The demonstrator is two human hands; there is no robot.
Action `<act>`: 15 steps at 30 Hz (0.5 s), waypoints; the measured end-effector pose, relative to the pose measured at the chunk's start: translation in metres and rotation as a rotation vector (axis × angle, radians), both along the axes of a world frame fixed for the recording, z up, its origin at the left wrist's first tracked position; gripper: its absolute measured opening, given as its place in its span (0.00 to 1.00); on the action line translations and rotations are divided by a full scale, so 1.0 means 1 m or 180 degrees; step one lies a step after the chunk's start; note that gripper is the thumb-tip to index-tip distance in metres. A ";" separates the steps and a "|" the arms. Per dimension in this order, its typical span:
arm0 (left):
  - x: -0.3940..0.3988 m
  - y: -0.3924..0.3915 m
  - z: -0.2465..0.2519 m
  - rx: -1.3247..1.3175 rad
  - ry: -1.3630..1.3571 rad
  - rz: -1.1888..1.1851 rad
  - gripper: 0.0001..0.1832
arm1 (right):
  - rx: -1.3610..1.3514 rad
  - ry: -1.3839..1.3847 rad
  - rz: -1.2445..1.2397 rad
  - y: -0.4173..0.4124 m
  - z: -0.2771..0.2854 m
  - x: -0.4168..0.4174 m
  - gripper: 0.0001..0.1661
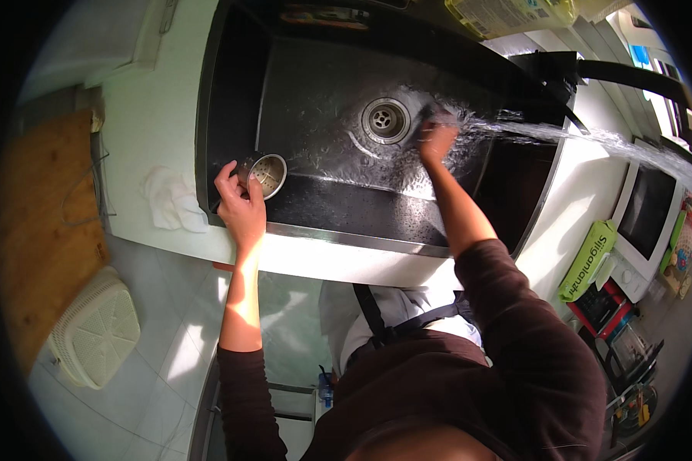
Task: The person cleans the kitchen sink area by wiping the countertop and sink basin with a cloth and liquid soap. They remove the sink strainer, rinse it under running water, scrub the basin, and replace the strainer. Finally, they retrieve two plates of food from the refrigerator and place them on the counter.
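My left hand (pixel 242 204) grips a perforated metal strainer basket (pixel 269 176) by its side, at the near left corner of the black sink (pixel 323 75). The basket's round mouth faces up and to the right, showing holes inside. In the basin, my right hand (pixel 440 138) is low beside the metal drain (pixel 386 120), to its right. Running water (pixel 516 129) streams from the right onto that hand and splashes over the sink floor. Blur and spray hide its fingers, so I cannot tell whether it holds anything.
A black faucet (pixel 628 75) reaches in from the right. A crumpled white cloth (pixel 176 201) lies on the counter left of the sink. Rightward are a green packet (pixel 589 260) and a white microwave (pixel 646 213). On the floor at left sits a pale plastic basket (pixel 101 328).
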State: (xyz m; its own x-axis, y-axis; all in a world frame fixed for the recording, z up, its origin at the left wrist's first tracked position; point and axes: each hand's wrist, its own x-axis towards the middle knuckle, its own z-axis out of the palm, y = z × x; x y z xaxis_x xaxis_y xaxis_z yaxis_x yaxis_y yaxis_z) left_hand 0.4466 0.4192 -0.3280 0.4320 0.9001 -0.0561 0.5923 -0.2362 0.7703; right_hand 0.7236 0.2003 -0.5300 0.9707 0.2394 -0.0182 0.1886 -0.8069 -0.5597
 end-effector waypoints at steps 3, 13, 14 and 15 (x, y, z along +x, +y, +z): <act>0.004 0.002 0.001 0.0034 0.0020 -0.0028 0.19 | 0.0120 -0.0436 0.1001 0.080 0.022 -0.035 0.21; -0.004 0.000 -0.002 -0.0108 -0.0166 -0.0075 0.19 | -0.0503 -0.0347 0.2661 0.044 0.046 0.001 0.22; -0.006 -0.001 -0.002 -0.0127 -0.0124 -0.0075 0.19 | -0.0469 -0.0231 0.2329 0.037 0.044 -0.009 0.21; -0.004 0.000 -0.002 -0.0111 -0.0122 -0.0067 0.19 | -0.0418 -0.0167 0.2001 0.033 0.042 -0.017 0.21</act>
State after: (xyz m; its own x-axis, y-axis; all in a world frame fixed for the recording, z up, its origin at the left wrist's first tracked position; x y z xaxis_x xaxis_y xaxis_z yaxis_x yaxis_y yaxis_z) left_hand 0.4431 0.4192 -0.3303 0.4533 0.8886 -0.0705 0.5575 -0.2208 0.8003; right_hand 0.7070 0.2336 -0.4880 0.6463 0.7619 -0.0425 0.6721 -0.5948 -0.4410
